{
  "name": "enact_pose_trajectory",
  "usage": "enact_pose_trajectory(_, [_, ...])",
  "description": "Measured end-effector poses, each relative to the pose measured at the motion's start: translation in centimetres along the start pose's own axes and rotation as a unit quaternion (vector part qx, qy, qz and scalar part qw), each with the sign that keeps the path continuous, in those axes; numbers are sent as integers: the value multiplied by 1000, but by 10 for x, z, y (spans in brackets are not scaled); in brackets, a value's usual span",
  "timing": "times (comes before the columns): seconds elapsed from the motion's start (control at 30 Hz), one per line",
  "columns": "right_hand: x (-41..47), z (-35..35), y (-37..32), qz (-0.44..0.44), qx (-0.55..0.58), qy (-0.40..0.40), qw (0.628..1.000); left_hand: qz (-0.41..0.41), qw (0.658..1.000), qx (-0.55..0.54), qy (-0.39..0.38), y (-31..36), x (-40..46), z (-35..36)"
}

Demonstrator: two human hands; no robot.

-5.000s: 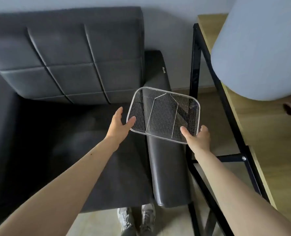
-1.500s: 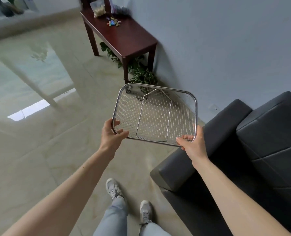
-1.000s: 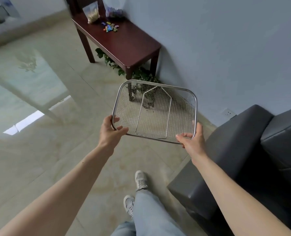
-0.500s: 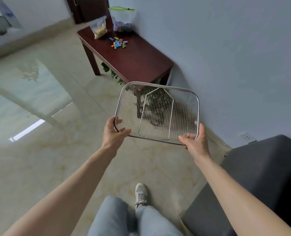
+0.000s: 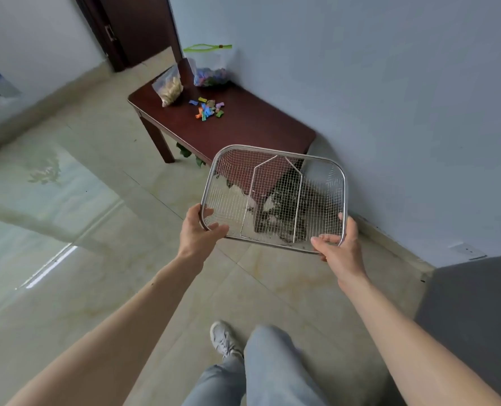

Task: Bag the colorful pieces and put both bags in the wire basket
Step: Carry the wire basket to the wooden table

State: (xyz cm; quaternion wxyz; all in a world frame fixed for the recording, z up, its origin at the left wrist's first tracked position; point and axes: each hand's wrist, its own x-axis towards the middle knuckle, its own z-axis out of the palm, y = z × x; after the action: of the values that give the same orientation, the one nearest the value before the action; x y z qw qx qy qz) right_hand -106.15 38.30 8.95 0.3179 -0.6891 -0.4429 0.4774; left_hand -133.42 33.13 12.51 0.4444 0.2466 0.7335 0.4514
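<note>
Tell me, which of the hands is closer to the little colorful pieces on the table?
Left. The left hand is below the colorful pieces; the right hand holds the wire basket's far corner.

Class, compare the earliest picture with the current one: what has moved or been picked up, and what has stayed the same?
The wire basket left the sofa arm; the left hand and right hand took it and carried it toward the dark wooden table, which looks closer now. Unchanged lately: both hands' grip on the basket's near rim, the loose colorful pieces and two bags on the table.
</note>
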Motion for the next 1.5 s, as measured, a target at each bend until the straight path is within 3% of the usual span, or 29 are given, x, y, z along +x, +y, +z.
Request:
enact_pose_trajectory(0.73, [158,140,-101,65,-3,44,997,-21,995,72,-60,90,253,-20])
enact_pose_trajectory(0.93, [187,188,-119,79,48,56,994,-21,991,98,-93,109,324,-34])
enact_pose_trajectory(1.23, [220,267,-123,135,97,142,976,7,969,161,-186,125,435,-43])
enact_pose_trajectory(1.5, [265,306,-104,177,131,205,954,4,959,200,-203,112,510,-1])
